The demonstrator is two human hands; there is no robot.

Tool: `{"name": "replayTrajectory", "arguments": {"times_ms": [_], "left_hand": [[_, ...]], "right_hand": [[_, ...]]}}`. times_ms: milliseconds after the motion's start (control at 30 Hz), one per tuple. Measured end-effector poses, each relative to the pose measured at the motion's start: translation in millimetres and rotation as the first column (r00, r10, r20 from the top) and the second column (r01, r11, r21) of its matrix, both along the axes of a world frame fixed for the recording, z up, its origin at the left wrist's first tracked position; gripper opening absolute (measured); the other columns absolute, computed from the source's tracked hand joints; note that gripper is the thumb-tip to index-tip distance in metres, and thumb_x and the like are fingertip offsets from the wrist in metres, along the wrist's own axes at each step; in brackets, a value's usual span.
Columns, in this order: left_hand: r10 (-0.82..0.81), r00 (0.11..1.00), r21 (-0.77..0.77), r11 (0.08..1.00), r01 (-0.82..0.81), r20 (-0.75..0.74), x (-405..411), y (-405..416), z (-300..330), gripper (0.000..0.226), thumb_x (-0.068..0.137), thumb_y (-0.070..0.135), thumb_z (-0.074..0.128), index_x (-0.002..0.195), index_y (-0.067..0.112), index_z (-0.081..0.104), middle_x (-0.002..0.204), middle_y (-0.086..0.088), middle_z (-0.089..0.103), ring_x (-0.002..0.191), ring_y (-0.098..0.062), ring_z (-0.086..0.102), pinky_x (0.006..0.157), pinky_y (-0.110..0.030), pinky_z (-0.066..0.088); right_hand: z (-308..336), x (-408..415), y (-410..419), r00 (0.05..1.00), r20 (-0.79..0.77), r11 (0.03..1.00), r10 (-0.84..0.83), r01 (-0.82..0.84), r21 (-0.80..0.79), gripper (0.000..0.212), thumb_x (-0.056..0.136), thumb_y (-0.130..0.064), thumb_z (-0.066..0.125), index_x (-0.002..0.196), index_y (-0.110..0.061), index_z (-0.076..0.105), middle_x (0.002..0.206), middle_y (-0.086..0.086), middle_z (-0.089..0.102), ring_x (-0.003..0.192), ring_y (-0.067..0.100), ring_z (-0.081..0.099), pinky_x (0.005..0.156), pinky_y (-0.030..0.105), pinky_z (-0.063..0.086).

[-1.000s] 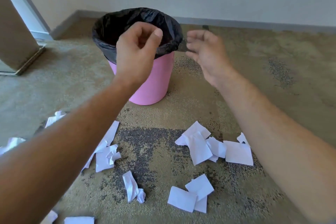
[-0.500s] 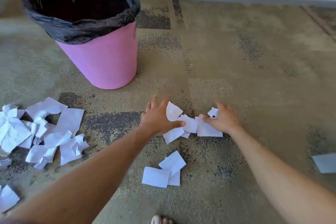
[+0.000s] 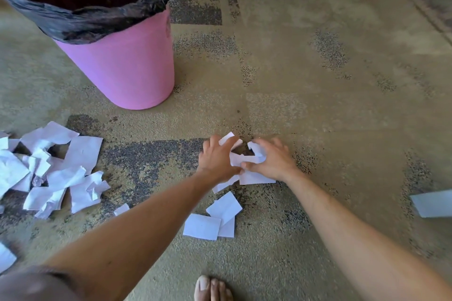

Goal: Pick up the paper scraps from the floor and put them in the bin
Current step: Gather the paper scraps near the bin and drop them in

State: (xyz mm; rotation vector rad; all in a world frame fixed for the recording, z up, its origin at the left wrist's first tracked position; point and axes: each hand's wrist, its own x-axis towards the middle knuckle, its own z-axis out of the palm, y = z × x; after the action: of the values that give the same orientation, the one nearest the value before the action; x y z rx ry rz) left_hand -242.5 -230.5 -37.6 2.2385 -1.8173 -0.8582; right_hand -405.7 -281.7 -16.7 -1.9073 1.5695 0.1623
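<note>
A small cluster of paper scraps point(image 3: 247, 160) lies on the carpet point(image 3: 318, 80), right of the pink bin point(image 3: 122, 71) — the left hand point(image 3: 216, 161) and right hand point(image 3: 274, 162) both close around it, fingers gathering the pieces together.

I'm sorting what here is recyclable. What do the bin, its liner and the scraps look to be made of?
The bin looks like smooth matte pink plastic: its wall is even and seamless. Its liner seems to be thin glossy black plastic film, crinkled and folded over the rim. The scraps look like plain white paper, with creases and torn edges.
</note>
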Motion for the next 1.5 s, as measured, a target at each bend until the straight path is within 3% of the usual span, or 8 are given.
{"name": "replayTrajectory", "arguments": {"times_ms": [200,500,633,767,933,1067,1333,1500], "left_hand": [[0.034,0.979,-0.002,0.999,-0.035,-0.201,10,12,1,0.073,0.073,0.024,0.082,0.137,0.034,0.048,0.128,-0.009,0.046,0.112,-0.031,0.055,0.091,-0.037,0.047],[0.256,0.87,0.07,0.966,-0.25,-0.422,38,28,17,0.04,0.082,0.015,0.076,0.117,0.024,0.06,0.104,-0.003,0.063,0.089,-0.024,0.062,0.072,-0.034,0.053],[0.407,0.656,0.155,0.9,-0.408,-0.636,51,38,25,0.033,0.079,0.015,0.08,0.104,0.026,0.063,0.102,-0.007,0.068,0.087,-0.029,0.068,0.072,-0.047,0.06],[0.437,0.366,0.223,0.837,-0.5,-0.821,66,42,56,0.032,0.079,0.005,0.078,0.103,0.02,0.063,0.1,-0.011,0.07,0.081,-0.028,0.069,0.061,-0.039,0.057],[0.345,0.216,0.175,0.813,-0.556,-0.913,87,43,103,0.037,0.08,0.005,0.076,0.113,0.01,0.063,0.088,-0.002,0.073,0.072,-0.016,0.07,0.055,-0.026,0.053],[0.24,0.203,0.068,0.787,-0.613,-0.949,109,41,144,0.036,0.085,0.006,0.07,0.119,0.003,0.06,0.084,-0.003,0.068,0.061,-0.012,0.064,0.048,-0.021,0.047],[0.186,0.312,-0.149,0.587,-0.795,-0.932,165,17,231,0.032,0.088,0.013,0.071,0.116,0.006,0.058,0.096,-0.006,0.066,0.067,-0.016,0.065,0.049,-0.025,0.047],[0.289,0.342,-0.216,0.389,-0.895,-0.894,202,-20,273,0.025,0.086,0.023,0.069,0.105,0.012,0.058,0.095,-0.001,0.064,0.078,-0.017,0.067,0.056,-0.023,0.054]], "right_hand": [[-9,6,20,0.994,0.039,0.995,0.102,-0.102,-0.016,0.062,0.074,-0.025,0.082,0.129,-0.03,0.054,0.122,0.007,0.042,0.116,0.028,0.049,0.095,0.033,0.045],[-8,-9,27,0.876,0.414,0.965,-0.246,0.181,0.189,0.031,0.082,0.008,0.066,0.087,-0.023,0.067,0.083,-0.001,0.051,0.074,0.021,0.054,0.054,0.032,0.047],[3,-11,34,0.708,0.562,0.897,-0.428,0.256,0.36,0.033,0.084,0.015,0.062,0.093,-0.017,0.067,0.086,0.002,0.052,0.072,0.019,0.052,0.047,0.027,0.044],[31,-12,29,0.565,0.646,0.855,-0.514,0.276,0.439,0.034,0.083,0.017,0.061,0.093,-0.015,0.066,0.099,0.008,0.057,0.082,0.02,0.055,0.05,0.024,0.045],[79,-4,13,0.407,0.773,0.872,-0.487,0.177,0.456,0.032,0.074,0.01,0.069,0.09,-0.017,0.065,0.104,0.004,0.066,0.082,0.013,0.065,0.055,0.022,0.052],[117,29,2,0.29,0.866,0.913,-0.407,0.113,0.391,0.045,0.045,-0.021,0.09,0.086,-0.026,0.071,0.099,0.002,0.07,0.081,0.013,0.069,0.059,0.025,0.057],[216,130,-30,0.089,0.975,0.978,-0.202,0.061,0.197,0.035,0.082,0.014,0.061,0.096,-0.018,0.065,0.106,0.002,0.068,0.084,0.016,0.065,0.059,0.02,0.052],[258,197,-59,0.114,0.99,0.992,-0.085,0.097,0.074,0.037,0.082,0.015,0.061,0.105,-0.013,0.066,0.122,0.015,0.057,0.09,0.028,0.066,0.065,0.025,0.055]]}}
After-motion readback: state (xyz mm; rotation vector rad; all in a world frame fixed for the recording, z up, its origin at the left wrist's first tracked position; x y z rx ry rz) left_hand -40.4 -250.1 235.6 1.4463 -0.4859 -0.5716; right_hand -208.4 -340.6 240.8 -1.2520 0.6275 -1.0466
